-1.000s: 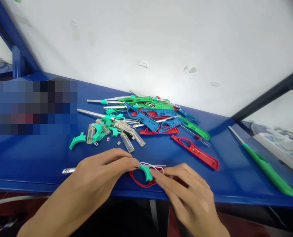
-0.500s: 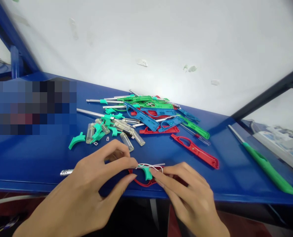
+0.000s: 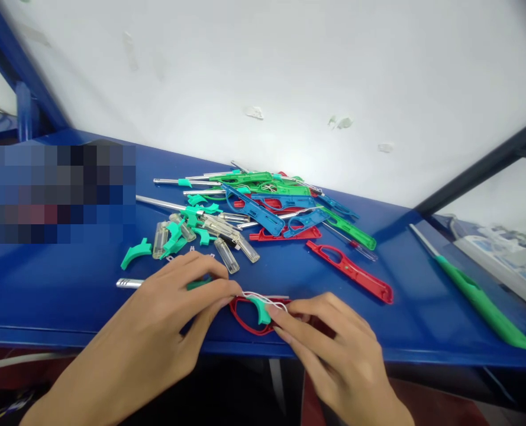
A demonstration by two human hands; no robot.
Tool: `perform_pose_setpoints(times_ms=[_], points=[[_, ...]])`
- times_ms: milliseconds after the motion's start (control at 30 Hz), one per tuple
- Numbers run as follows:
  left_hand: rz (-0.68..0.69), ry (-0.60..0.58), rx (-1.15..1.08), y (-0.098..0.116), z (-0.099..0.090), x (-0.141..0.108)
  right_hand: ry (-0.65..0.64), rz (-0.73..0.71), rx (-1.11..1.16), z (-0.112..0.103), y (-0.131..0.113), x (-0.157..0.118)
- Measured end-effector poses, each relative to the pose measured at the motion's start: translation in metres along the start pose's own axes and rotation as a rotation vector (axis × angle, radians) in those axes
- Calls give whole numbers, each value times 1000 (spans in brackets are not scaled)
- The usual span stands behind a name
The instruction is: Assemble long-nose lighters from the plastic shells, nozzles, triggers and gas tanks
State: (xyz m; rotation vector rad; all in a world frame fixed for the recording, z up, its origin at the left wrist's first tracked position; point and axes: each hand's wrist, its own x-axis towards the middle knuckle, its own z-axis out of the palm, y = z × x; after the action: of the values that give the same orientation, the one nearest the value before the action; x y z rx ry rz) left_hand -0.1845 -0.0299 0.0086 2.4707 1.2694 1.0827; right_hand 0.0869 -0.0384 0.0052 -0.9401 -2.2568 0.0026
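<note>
At the table's front edge, a red lighter half-shell (image 3: 238, 322) with a finger loop lies between my hands. A teal trigger (image 3: 259, 310) sits at its loop, and thin white wires (image 3: 263, 297) run above it. My left hand (image 3: 174, 313) has thumb and index finger pinched together at the left end of the wires. My right hand (image 3: 334, 349) grips the shell's handle end, its fingertips against the trigger; that end is mostly hidden. A silver metal tube (image 3: 128, 284) sticks out beyond my left hand, which covers its other end.
Behind my hands lies a pile of green, blue (image 3: 256, 210) and red lighter shells, metal tubes, teal triggers (image 3: 136, 252) and clear fuel tanks (image 3: 227, 255). A loose red half-shell (image 3: 351, 272) is at right, and a whole green lighter (image 3: 480, 302) lies farther right. A white wall rises behind.
My left thumb and index finger have closed together at the wires. The metal tube and trigger have shifted slightly, and more of the red loop shows. My right hand has barely moved.
</note>
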Motion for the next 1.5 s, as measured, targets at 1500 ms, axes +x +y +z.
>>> perform_pose_setpoints(times_ms=[1500], points=[[-64,4,-72,-7,0,-3,5,-5,-7,1,1,-2]])
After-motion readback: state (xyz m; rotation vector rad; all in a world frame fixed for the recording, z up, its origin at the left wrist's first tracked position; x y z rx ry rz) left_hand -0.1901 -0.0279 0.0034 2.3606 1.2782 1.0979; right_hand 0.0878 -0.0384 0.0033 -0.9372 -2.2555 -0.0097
